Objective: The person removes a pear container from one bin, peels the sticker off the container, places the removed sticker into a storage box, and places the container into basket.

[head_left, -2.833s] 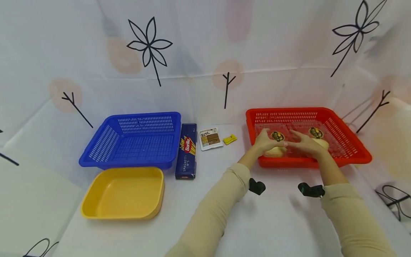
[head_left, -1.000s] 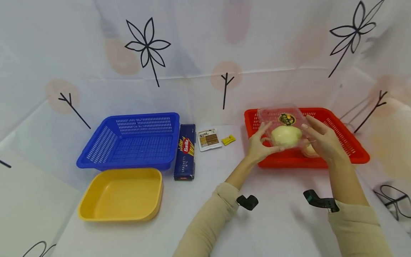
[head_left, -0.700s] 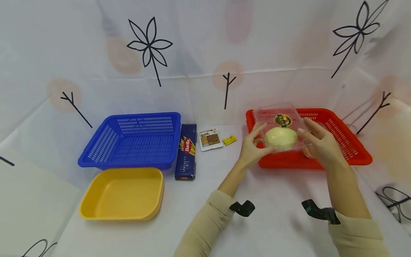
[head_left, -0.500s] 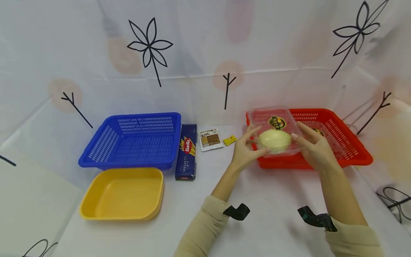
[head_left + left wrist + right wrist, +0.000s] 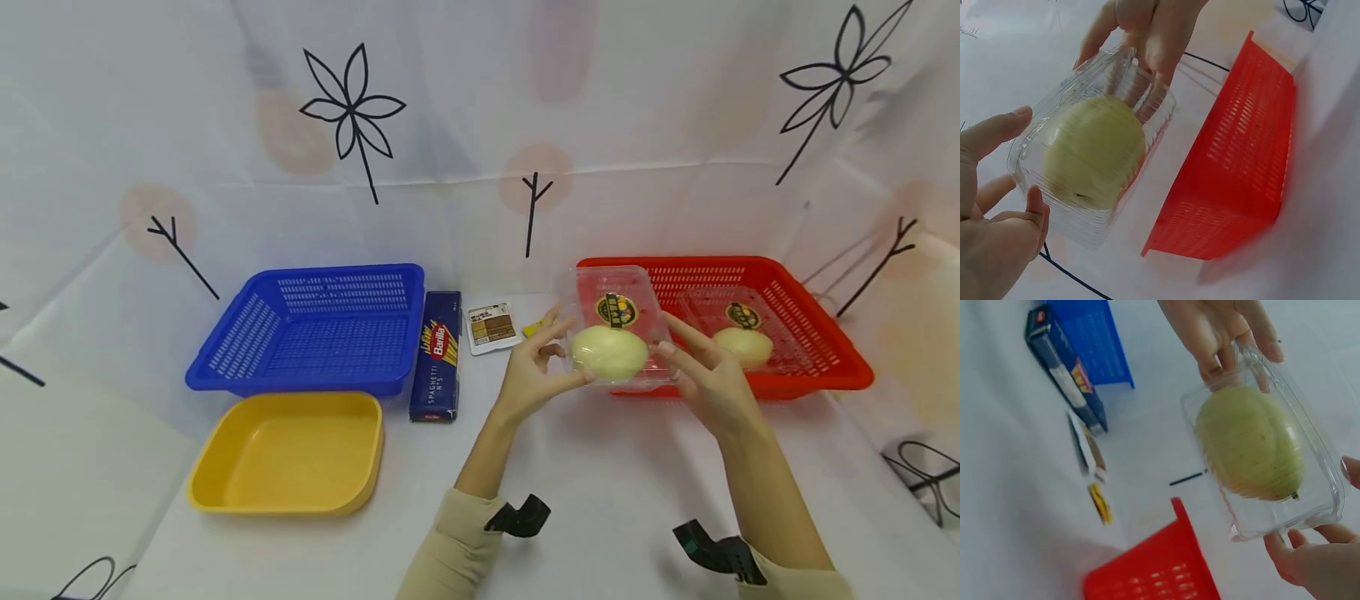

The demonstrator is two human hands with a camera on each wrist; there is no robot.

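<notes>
Both hands hold a clear plastic clamshell box (image 5: 633, 287) with a dark round label on its lid and a pale yellow-green fruit (image 5: 609, 353) inside. It hangs in the air, tilted, overlapping the left end of the red basket (image 5: 825, 367) in the head view. My left hand (image 5: 528, 379) pinches its left side between thumb and fingers; my right hand (image 5: 712, 379) grips the right side. From the left wrist the fruit (image 5: 1094, 150) shows through the ribbed underside. A second clamshell (image 5: 783, 342) with a similar fruit lies in the basket's right part.
Left on the white table stand a blue basket (image 5: 337, 342) and a yellow tub (image 5: 292, 450) in front of it. A Barilla spaghetti box (image 5: 437, 358), a brown-and-white sachet (image 5: 492, 327) and a small yellow packet (image 5: 531, 328), partly hidden by my left hand, lie in the middle.
Both hands first reached into the red basket, then lifted the left clamshell out. They have carried it left and nearer to me. The other clamshell stays in the basket.
</notes>
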